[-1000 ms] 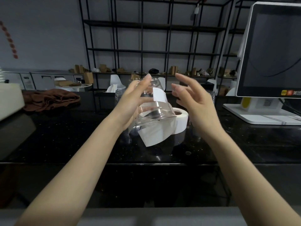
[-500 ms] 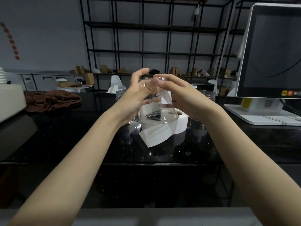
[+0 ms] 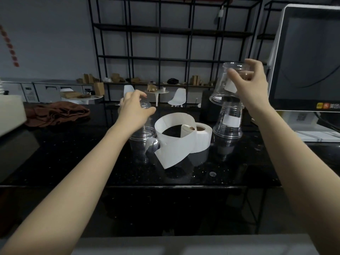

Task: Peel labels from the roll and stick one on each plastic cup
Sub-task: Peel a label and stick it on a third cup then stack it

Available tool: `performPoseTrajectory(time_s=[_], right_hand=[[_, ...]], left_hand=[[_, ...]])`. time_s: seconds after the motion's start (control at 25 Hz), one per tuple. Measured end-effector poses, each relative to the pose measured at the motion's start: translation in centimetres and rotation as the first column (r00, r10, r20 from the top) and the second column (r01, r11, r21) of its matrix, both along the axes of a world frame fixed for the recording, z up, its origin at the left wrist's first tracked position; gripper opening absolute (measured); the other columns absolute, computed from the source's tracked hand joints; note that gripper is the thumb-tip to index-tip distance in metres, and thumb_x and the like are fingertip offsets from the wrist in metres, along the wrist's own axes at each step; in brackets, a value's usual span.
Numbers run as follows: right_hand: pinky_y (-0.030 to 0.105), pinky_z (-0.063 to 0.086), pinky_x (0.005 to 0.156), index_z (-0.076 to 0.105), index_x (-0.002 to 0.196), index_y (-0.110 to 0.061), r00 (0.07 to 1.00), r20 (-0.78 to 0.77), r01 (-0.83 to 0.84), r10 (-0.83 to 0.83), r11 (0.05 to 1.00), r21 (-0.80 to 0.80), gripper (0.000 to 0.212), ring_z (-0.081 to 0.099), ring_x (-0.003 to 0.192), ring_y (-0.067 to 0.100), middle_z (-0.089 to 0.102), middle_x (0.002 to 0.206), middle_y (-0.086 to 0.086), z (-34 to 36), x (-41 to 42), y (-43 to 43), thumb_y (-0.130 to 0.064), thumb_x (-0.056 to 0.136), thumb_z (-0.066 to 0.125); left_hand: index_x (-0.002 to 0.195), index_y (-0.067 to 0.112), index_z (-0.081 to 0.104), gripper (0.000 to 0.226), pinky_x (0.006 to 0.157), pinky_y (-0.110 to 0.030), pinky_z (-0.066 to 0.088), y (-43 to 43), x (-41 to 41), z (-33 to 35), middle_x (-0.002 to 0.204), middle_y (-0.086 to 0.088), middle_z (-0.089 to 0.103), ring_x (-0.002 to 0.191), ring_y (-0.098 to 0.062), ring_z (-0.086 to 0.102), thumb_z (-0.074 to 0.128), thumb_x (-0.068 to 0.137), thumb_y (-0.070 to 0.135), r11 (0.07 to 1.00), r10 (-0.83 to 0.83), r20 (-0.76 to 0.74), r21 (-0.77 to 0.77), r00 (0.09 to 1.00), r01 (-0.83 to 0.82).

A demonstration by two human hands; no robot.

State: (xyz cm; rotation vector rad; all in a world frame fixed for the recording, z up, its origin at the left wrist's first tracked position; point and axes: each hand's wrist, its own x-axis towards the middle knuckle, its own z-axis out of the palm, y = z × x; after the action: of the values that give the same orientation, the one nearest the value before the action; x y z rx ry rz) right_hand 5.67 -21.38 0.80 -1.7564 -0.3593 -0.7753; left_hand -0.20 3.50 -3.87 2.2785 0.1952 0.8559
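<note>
My right hand [image 3: 252, 85] holds a clear plastic cup [image 3: 223, 83] upside down, a white label stuck on its side, just above another inverted labelled cup [image 3: 229, 122] on the black counter. My left hand [image 3: 135, 109] curls over the base of an inverted unlabelled stack of cups [image 3: 145, 129] left of the label roll [image 3: 199, 138]. A long strip of white backing paper [image 3: 174, 144] loops off the roll toward me.
A white point-of-sale screen [image 3: 311, 57] stands at the right on the black counter [image 3: 73, 162]. A brown cloth [image 3: 57, 113] lies at the back left beside a white box [image 3: 11, 113]. Black metal shelving fills the background.
My hands have parted. The right hand carried the labelled cup right and up, over the cup standing there. My left hand dropped onto the cups left of the roll.
</note>
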Motion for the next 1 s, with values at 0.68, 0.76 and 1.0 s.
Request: performPoseTrajectory(time_s=[0.68,0.76,1.0], right_hand=[[0.032,0.039,0.086,0.032,0.135,-0.009,0.936,-0.331,0.059,-0.120,0.980,-0.189,0.065,0.048,0.119,0.030,0.045,0.137,0.016,-4.7,5.2,-2.1,-0.034,0.084,0.064],[0.031,0.038,0.084,0.031,0.135,-0.009,0.921,-0.363,0.062,-0.141,0.973,-0.221,0.067,0.048,0.119,0.030,0.045,0.137,0.016,-5.0,5.3,-2.3,-0.034,0.083,0.065],[0.036,0.042,0.088,0.029,0.138,-0.010,0.941,-0.241,0.128,-0.237,0.910,-0.394,0.065,0.049,0.119,0.033,0.044,0.138,0.018,-4.7,4.7,-1.4,-0.026,0.085,0.063]], left_hand=[[0.132,0.011,0.034,0.056,0.101,-0.038,0.033,2.1,1.5,-1.8,0.145,-0.013,0.031,0.128,-0.031,0.037,0.060,0.085,0.026,0.999,0.019,-0.154,-0.039,0.988,-0.026],[0.132,0.011,0.035,0.054,0.106,-0.039,0.027,1.1,0.8,-1.3,0.145,-0.013,0.027,0.133,-0.033,0.026,0.057,0.086,0.028,0.994,0.087,-0.085,0.076,0.993,-0.081],[0.087,0.015,0.060,0.038,0.077,-0.029,0.039,-5.8,-1.9,1.0,0.095,0.001,0.058,0.092,-0.016,0.053,0.054,0.081,0.052,0.953,-0.302,-0.048,0.012,0.952,0.303]])
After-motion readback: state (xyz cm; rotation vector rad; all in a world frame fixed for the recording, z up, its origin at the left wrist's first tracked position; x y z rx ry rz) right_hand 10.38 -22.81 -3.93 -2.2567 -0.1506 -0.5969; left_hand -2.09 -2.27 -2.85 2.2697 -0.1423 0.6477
